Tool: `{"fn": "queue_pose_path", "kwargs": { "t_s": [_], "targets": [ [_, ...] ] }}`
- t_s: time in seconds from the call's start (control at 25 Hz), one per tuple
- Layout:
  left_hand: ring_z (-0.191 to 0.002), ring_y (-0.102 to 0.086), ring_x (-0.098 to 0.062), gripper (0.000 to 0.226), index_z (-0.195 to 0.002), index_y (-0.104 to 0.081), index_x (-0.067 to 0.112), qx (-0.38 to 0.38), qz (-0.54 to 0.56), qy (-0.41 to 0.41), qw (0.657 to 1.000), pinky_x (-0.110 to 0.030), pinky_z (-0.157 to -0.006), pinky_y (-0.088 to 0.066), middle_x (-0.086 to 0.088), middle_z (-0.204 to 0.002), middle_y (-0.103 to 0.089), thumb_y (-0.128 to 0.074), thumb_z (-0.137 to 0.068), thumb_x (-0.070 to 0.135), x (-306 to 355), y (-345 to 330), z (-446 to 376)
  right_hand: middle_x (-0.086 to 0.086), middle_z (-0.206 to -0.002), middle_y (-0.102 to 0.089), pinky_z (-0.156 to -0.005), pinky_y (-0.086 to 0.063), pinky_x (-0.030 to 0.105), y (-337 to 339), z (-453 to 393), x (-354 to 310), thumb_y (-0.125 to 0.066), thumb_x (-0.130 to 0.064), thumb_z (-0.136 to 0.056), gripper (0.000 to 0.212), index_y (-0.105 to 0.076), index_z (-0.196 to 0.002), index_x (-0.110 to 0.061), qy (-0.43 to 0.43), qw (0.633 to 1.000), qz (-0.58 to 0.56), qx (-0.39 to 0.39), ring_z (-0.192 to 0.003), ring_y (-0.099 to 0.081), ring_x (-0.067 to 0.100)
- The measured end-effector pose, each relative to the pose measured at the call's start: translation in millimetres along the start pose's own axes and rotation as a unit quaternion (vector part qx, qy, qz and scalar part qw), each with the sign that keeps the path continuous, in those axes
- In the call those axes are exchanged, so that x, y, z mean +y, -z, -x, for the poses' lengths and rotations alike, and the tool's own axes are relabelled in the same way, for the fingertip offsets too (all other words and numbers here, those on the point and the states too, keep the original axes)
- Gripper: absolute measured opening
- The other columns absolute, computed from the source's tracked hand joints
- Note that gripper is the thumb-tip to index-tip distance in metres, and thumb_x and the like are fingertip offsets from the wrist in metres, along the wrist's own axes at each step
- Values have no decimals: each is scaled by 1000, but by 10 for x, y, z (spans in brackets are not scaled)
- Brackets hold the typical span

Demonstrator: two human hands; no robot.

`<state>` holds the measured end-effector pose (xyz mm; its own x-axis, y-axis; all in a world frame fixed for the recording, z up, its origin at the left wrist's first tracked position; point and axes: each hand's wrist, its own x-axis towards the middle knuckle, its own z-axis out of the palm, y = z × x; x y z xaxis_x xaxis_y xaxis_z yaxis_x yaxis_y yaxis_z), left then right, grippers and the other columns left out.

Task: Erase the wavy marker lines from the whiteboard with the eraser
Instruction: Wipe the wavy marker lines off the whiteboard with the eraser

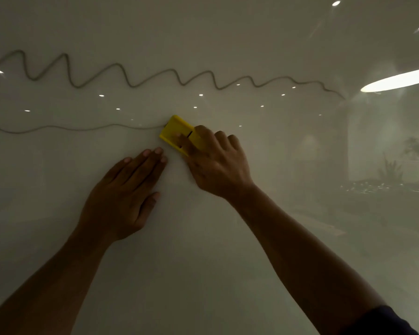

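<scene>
Head cam looks straight onto the glossy whiteboard [203,262], with both bare hands up against it. The right hand [218,163] is clamped around the yellow eraser [177,132], fingers over its back and thumb along the near edge, pressing it flat on the board just past centre, toward 12 o'clock. The eraser is tilted, and its upper left corner sits right at the end of the lower wavy line [70,128], which runs off from there toward 9 o'clock. My guess is the tilt puts a wide edge across the stroke so it goes in one pass.

The left hand [124,197] holds nothing. It's spread flat, palm on the board, fingertips just beside the eraser's lower corner at roughly 7 o'clock from it. Looks like it's there to brace the body, maybe to steady the board too.

The upper wavy line [169,71] is untouched, zigzagging from 9 o'clock over to about 2 o'clock. To the right of the eraser the board is bare at the lower line's height, so I'd say that one is partly done and the rest is wiped leftward.

No containers anywhere in shot, so nothing to report there. Bright spots on the board are ceiling light reflections [397,79], not marks.
</scene>
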<state>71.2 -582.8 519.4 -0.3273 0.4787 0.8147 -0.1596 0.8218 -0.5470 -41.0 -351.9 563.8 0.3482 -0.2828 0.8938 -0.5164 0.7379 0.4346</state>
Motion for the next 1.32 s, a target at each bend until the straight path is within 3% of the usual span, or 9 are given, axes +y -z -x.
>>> {"fn": "queue_pose_path", "kwargs": {
  "t_s": [0.16,0.36,0.52,0.64,0.8,0.92,1.08,1.2,1.32],
  "targets": [
    [-161,-22,-21,66,-167,-23,14,-20,-15,8,1000,-40,-129,-19,-4,-176,-18,-37,-107,37,-176,86,202,13,-129,-62,-71,-35,40,-51,-60,-205,-55,-34,-99,46,-59,-144,-25,-216,976,6,21,-88,-50,33],
    [-160,-26,-21,64,-166,-28,12,-21,-15,-7,1000,-40,-128,-22,-4,-174,-23,-37,-106,31,-312,163,266,13,-134,-64,-69,-35,41,-94,-127,-425,-61,-31,-100,40,-64,-140,-26,-22,999,-32,28,-84,-50,33],
    [-160,-25,-20,65,-166,-26,13,-24,-19,-12,999,-40,-128,-23,-3,-175,-22,-37,-105,33,-389,201,318,12,-135,-62,-72,-34,39,-126,-239,-517,-57,-33,-100,44,-60,-143,-25,-216,975,-27,40,-89,-48,32],
    [-160,-24,-19,66,-167,-25,14,-29,-22,-20,999,-39,-128,-22,-2,-175,-21,-39,-105,35,-430,205,321,12,-135,-63,-71,-35,40,-126,-271,-535,-57,-34,-102,41,-61,-142,-26,-60,997,-38,24,-87,-51,32],
    [-160,-24,-20,66,-167,-25,13,-28,-25,-26,999,-39,-129,-21,-3,-175,-21,-40,-106,34,-453,184,330,10,-136,-62,-73,-40,41,-102,-372,-593,-55,-36,-101,41,-61,-141,-30,-178,982,-51,26,-90,-53,33],
    [-160,-26,-21,66,-166,-27,11,-20,-22,-30,999,-40,-129,-23,-4,-174,-23,-43,-105,33,-461,167,331,9,-135,-64,-73,-37,41,-145,-399,-681,-57,-34,-101,39,-63,-140,-31,-45,998,-47,12,-90,-55,32],
    [-160,-25,-20,67,-166,-26,12,-21,-19,-33,999,-39,-130,-21,-4,-175,-21,-44,-106,33,-461,167,330,7,-132,-64,-75,-43,43,-136,-519,-704,-61,-35,-96,44,-63,-140,-34,-207,976,-61,43,-92,-55,32],
    [-160,-26,-21,65,-166,-28,10,-12,-19,-40,999,-39,-130,-20,-5,-174,-23,-43,-107,33,-478,166,324,8,-135,-64,-75,-42,41,-173,-450,-753,-61,-35,-97,43,-62,-141,-35,-75,995,-55,19,-91,-56,33],
    [-161,-24,-21,64,-166,-26,10,-13,-21,-43,999,-38,-131,-19,-5,-174,-22,-40,-108,34,-485,160,330,7,-133,-64,-76,-44,44,-129,-534,-796,-63,-34,-95,43,-64,-138,-36,-237,967,-82,39,-93,-56,34]
  ]
}}
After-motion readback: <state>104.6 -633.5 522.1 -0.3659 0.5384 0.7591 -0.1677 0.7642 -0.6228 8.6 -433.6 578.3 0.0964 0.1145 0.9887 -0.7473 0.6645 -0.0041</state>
